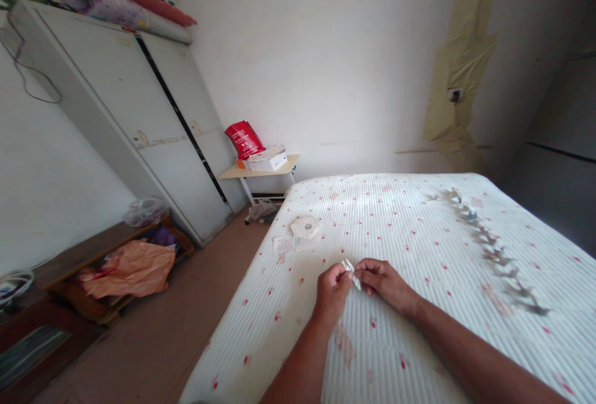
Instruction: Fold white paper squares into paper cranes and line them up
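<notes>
Over the middle of the bed, a small folded piece of white paper (352, 275) is pinched between both hands, its narrow points sticking up and down. My left hand (333, 289) grips it from the left, thumb and fingers closed. From the right, my right hand (380, 281) has its fingertips closed on the same paper. Ahead and to the left, square sheets of printed white paper (305, 228) lie on the mattress. Along the right side runs a row of several small pointed figures (488, 239), apparently folded paper; they look blurred.
A white quilted mattress (395, 211) with red dots spreads below. Beyond its left corner, a small table (237, 172) bears a red bag (244, 139) and a white box (269, 162). A grey cabinet (116, 94) and a low wooden shelf (88, 246) stand left.
</notes>
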A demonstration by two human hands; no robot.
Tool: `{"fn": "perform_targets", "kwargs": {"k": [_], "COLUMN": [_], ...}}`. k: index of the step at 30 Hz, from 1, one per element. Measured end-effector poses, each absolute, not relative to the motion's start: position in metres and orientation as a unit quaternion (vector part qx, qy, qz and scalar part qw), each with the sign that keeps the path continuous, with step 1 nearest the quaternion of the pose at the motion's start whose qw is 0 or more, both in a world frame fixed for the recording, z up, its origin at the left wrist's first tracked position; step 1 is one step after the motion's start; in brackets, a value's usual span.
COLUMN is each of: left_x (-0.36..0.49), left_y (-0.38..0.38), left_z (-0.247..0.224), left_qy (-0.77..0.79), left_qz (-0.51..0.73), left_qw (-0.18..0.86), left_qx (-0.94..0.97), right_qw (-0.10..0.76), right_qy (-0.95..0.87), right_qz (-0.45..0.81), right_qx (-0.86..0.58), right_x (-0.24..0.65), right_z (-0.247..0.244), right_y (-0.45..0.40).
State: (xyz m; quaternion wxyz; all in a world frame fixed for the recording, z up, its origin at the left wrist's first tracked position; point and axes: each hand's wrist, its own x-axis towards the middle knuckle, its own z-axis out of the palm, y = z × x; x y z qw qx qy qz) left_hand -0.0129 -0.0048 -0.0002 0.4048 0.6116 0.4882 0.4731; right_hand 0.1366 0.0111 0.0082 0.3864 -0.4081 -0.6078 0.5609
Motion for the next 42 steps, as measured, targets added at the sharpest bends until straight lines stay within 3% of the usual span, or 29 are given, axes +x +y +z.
{"fn": "perform_targets", "kwargs": {"k": [28, 42], "left_x": [-0.0128, -0.0129], "left_y": [-0.0043, -0.0038], "left_z": [0.0019, 0.0009], "left_qy": [0.476, 0.494], "left_qz": [0.500, 0.505], "left_qw": [0.428, 0.433], "left_qx": [0.582, 0.560], "right_qw": [0.382, 0.395], "right_qy": [-0.638, -0.680], "right_qz": [0.529, 0.442], "right_qx": [-0.411, -0.431], "right_x": [0.1348, 0.1304], "right_z": [0.0036, 0.0007], "right_y": [0.0101, 0.0097]}}
